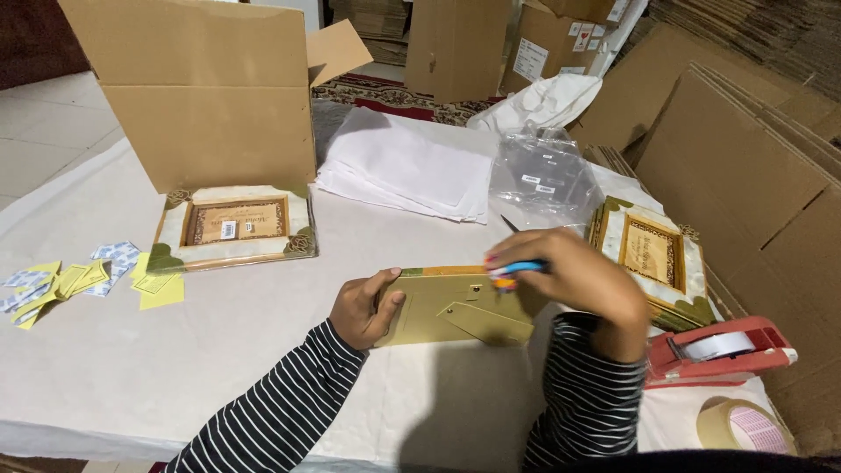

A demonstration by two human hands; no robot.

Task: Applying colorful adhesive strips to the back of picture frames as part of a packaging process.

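The left hand (361, 308) grips the left edge of a picture frame (455, 307) that lies face down on the white table (175, 368), thumb over the gold back, fingers curled under the side; the right hand (569, 280) hovers over the frame's right end, closed around a blue-handled tool (517, 269), most likely small scissors, whose dark tip pokes out beyond the knuckles; what kind of tool it is cannot be told for sure. The frame sits between the two hands, its folded stand flat against the back. Just right of the right hand rests a stack of frames (653, 258) face up, and nearer the wrist a red tape dispenser (718, 350) with a roll of tape (740, 427) beside it. Beyond the right hand lie clear plastic bags (543, 180); beyond both hands, a pile of white paper sheets (407, 171). Up and left of the left hand another frame (235, 226) lies face up before an open cardboard box (206, 92); far left of it, yellow slips (158, 287) and small white-and-blue packets (109, 258) are scattered.
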